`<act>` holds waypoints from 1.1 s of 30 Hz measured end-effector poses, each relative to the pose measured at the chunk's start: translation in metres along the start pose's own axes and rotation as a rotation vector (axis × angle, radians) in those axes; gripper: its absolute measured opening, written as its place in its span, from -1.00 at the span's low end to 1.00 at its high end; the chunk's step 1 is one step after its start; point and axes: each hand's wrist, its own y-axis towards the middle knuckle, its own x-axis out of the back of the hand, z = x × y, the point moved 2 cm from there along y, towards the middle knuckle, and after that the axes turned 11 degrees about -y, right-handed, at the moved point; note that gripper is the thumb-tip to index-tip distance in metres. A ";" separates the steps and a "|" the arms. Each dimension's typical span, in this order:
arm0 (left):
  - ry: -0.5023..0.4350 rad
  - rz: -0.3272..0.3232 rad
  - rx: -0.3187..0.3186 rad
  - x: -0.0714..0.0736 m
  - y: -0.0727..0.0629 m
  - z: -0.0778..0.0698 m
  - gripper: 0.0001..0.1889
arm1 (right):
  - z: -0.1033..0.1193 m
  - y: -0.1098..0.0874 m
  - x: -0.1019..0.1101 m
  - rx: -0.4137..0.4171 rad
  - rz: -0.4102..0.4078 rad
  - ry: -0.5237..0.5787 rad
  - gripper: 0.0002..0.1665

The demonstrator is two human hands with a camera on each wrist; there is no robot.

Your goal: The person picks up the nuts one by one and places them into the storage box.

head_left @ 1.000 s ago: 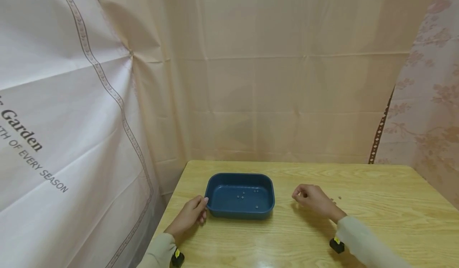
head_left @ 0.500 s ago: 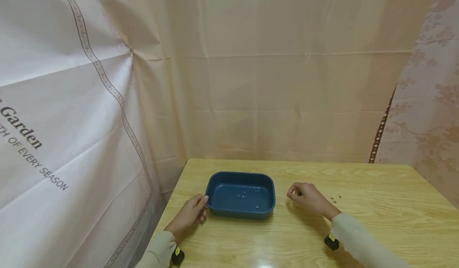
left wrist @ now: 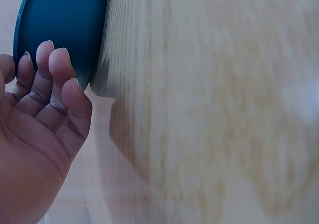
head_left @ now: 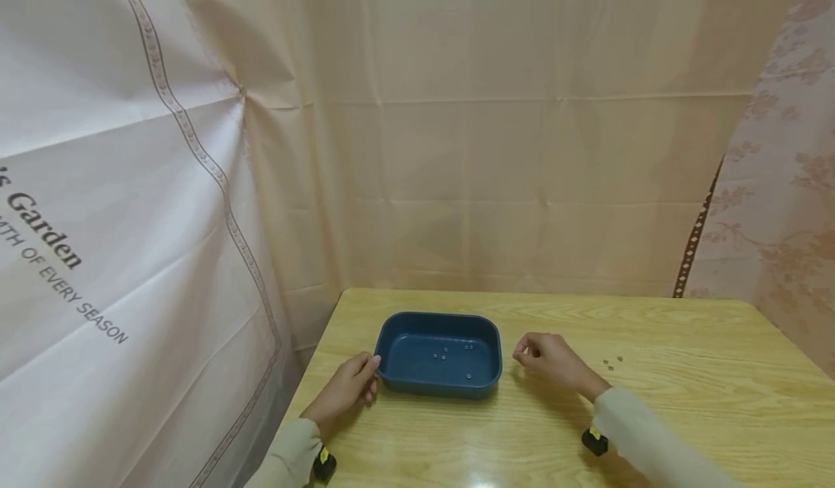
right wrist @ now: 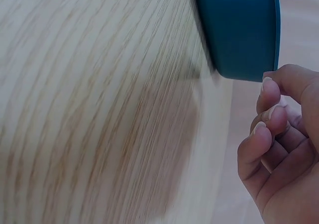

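On cloth point(head_left: 150, 212) we read "Garden", "OF EVERY SEASON"
Left hand point(head_left: 346, 386) pinches blue bin point(head_left: 433, 388); right hand point(head_left: 553, 361) pinched, on what we cannot tell

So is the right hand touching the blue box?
Apart: in the head view, a thin strip of wooden table shows between the right hand and the blue box.

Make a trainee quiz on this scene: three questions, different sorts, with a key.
1. Short answer: which hand touches the rim of the blue bin?
2. True or false: the right hand is inside the bin.
3. Multiple choice: how many small pieces lie on the table outside the bin? A: one. B: three. C: six.

Key:
1. The left hand.
2. False; the right hand is outside, to the bin's right.
3. B.
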 end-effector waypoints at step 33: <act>0.002 0.023 -0.012 0.001 -0.001 0.000 -0.49 | 0.039 0.017 -0.013 0.053 0.018 0.090 -0.89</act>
